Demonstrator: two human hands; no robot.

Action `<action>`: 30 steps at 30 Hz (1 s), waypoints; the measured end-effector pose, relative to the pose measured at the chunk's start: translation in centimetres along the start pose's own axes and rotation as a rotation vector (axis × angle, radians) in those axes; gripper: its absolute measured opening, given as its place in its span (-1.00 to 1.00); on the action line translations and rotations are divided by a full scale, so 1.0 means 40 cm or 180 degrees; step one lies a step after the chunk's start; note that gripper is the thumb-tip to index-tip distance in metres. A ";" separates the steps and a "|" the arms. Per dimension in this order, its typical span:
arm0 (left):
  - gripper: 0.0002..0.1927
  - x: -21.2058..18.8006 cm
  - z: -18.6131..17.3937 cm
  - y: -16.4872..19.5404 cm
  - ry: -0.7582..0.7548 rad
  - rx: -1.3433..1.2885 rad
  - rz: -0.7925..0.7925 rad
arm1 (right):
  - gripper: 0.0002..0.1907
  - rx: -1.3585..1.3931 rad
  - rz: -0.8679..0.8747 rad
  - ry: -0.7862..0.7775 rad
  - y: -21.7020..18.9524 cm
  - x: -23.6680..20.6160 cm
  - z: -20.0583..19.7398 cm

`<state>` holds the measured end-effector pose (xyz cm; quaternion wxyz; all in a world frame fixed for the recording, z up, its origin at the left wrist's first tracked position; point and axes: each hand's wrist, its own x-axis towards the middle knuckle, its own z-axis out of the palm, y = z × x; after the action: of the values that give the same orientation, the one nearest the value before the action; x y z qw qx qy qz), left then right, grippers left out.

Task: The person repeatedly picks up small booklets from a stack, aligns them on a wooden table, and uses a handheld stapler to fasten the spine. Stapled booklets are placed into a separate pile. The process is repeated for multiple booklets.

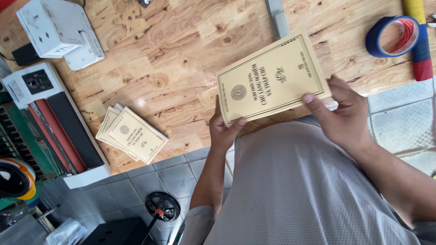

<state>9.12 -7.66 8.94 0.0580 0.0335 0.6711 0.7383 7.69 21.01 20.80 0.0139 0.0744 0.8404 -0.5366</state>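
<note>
Tan booklet point(272, 77) held above wooden bench point(172, 68), L hand point(222, 129) + R hand point(343, 115) fingers closed on near edge; looks thin, light, bendy – grip by edges; more booklets point(132, 134) lie left

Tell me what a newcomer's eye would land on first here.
First, the tan booklet held over the wooden table, the left hand at its lower corner and the right hand at its right edge. Next, a small stack of matching booklets near the table's front edge, and a blue tape roll at top right.
</note>
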 end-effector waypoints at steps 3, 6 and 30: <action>-0.73 -0.010 0.045 0.041 0.0150 0.0284 -0.0448 | -0.68 0.0406 0.1246 0.0047 0.036 -0.030 0.007; -0.76 -0.003 0.094 0.037 0.0148 -0.0046 -0.1057 | -0.66 0.0805 0.1946 0.0151 0.086 -0.040 0.018; -0.63 0.091 0.133 -0.076 0.0606 -0.0131 -0.2804 | -0.58 0.0124 0.1678 0.0066 0.260 0.015 0.083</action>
<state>6.30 -1.65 6.35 0.3054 -0.3247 0.6089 0.6562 8.37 22.37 9.96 0.1432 0.2966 0.7816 -0.5297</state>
